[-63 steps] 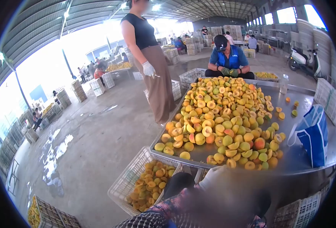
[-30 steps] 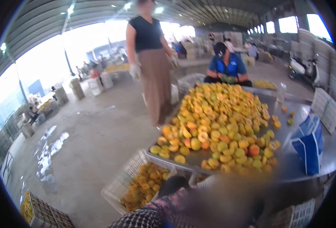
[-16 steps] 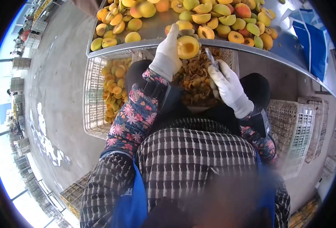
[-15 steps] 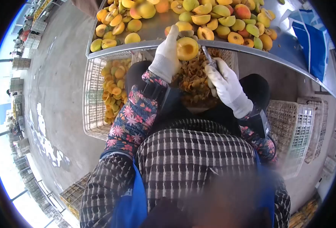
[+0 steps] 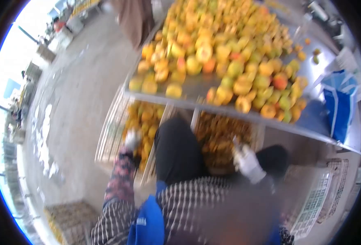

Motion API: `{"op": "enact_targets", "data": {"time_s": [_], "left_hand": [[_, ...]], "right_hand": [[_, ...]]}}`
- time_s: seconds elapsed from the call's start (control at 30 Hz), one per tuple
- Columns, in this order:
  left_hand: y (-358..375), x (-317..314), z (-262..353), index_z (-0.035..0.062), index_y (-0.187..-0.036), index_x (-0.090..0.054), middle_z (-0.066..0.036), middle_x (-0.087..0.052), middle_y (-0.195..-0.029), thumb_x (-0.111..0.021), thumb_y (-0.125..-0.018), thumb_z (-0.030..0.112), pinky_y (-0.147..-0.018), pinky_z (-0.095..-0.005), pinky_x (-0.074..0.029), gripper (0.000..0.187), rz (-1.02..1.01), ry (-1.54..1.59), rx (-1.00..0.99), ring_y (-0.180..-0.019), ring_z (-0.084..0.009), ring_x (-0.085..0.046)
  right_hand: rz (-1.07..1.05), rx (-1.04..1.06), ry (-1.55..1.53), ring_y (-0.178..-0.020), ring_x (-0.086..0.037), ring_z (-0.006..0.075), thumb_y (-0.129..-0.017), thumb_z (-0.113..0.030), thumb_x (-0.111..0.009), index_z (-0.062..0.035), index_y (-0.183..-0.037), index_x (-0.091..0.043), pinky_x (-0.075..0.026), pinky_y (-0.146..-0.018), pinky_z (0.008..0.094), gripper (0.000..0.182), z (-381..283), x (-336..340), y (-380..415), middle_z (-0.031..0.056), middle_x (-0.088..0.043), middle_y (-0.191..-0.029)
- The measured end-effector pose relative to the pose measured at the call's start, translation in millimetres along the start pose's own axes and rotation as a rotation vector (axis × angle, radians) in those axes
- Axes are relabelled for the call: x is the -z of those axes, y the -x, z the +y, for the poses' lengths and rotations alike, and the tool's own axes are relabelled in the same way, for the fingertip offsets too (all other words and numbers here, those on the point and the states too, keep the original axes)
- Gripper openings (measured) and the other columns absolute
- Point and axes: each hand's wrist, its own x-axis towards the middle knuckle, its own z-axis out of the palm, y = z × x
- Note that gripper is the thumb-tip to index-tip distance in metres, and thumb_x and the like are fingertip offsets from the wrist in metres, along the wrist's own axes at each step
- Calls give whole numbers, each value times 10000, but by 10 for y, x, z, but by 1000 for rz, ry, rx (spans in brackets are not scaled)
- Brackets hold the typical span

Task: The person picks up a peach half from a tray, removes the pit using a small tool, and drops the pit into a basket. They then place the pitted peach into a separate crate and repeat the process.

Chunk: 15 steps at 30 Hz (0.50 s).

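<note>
My left hand (image 5: pixel 132 140), in a white glove, is down at the left crate (image 5: pixel 110 130), over the yellow peach halves (image 5: pixel 147 118) in it. Motion smears its fingers. My right hand (image 5: pixel 249 164), gloved too, is closed on a small metal hand tool (image 5: pixel 236 141) that points up and away from me. Below the tool stands a second crate full of brown-orange pits and scraps (image 5: pixel 221 132). Halved and whole peaches (image 5: pixel 237 67) lie heaped on the metal table (image 5: pixel 188 99) in front.
The table's raised metal edge runs across above both crates. A blue and white bag (image 5: pixel 339 106) lies at its right end. More plastic crates (image 5: pixel 317 200) stand to my right, and another crate (image 5: pixel 72 220) is at lower left. A person in brown (image 5: pixel 134 20) stands beyond the table's left corner.
My left hand, which held a peach half at the table edge, has swung down to the left crate. My right hand keeps the tool, lower over the scraps. The view has tilted.
</note>
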Motion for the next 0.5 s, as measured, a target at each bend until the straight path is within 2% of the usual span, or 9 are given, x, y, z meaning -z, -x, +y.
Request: {"op": "enact_targets", "data": {"time_s": [0.07,0.1,0.17,0.23,0.27,0.33,0.4,0.47,0.5], "left_hand": [[222,-1031,-331,72,-941,-686,-137,-679,-894,-526,-879,306,-730,-402,-507,291,-288,518,449,-841,-273,-642],[437,-799,-150,99,-1044,-684,-109,-682,-1012,-536,-868,328,-788,-387,-504,324,-418,334,299,-943,-246,-641],[538,575,877,116,-1152,-679,-80,-686,-1121,-550,-855,355,-846,-355,-499,403,-847,122,250,-1035,-221,-638],[466,-6,510,86,-1162,-662,-92,-679,-1129,-606,-835,415,-869,-349,-492,467,-780,547,363,-1004,-237,-635],[326,-311,222,103,-1165,-661,-121,-684,-1100,-601,-849,406,-884,-362,-486,442,-636,346,140,-1004,-262,-641],[194,159,232,90,-1153,-661,-152,-684,-1070,-597,-859,399,-869,-376,-494,431,-217,408,39,-1002,-272,-644],[149,1443,892,40,-1104,-665,-149,-694,-1017,-589,-880,361,-850,-378,-501,398,78,272,286,-961,-287,-656],[-113,1944,1094,47,-1008,-680,-177,-679,-963,-572,-888,245,-789,-436,-500,256,482,530,260,-920,-342,-653],[-213,2192,1280,44,-1004,-684,-175,-681,-929,-584,-889,235,-775,-424,-501,244,603,708,167,-892,-338,-657]], "right_hand": [[-38,-23,1,-501,-473,89,-984,-268,-536,-95,-951,-478,-403,-455,261,185,-41,18,-36,-1,-508,-678],[-14,-7,53,-498,-477,93,-980,-283,-544,-97,-947,-476,-402,-452,268,200,-33,18,-53,2,-511,-677],[11,0,117,-496,-488,102,-971,-315,-559,-95,-938,-474,-404,-450,280,238,61,38,-104,8,-517,-674],[28,28,169,-497,-497,109,-963,-341,-568,-90,-925,-473,-407,-454,285,271,95,56,-110,13,-519,-671],[37,47,208,-498,-500,112,-960,-350,-571,-89,-917,-474,-408,-456,285,282,111,49,-80,14,-519,-669],[47,113,186,-491,-492,108,-963,-337,-568,-94,-898,-481,-404,-458,283,267,139,11,-69,7,-516,-667],[-48,24,125,-496,-487,103,-961,-324,-576,-93,-901,-486,-403,-466,282,254,42,38,-36,0,-509,-666],[-41,74,163,-510,-493,104,-955,-318,-586,-87,-911,-488,-407,-473,283,255,7,46,-39,-1,-513,-671],[-36,94,179,-517,-497,105,-953,-315,-591,-84,-916,-489,-409,-477,283,255,37,42,-32,-1,-515,-674]]}}
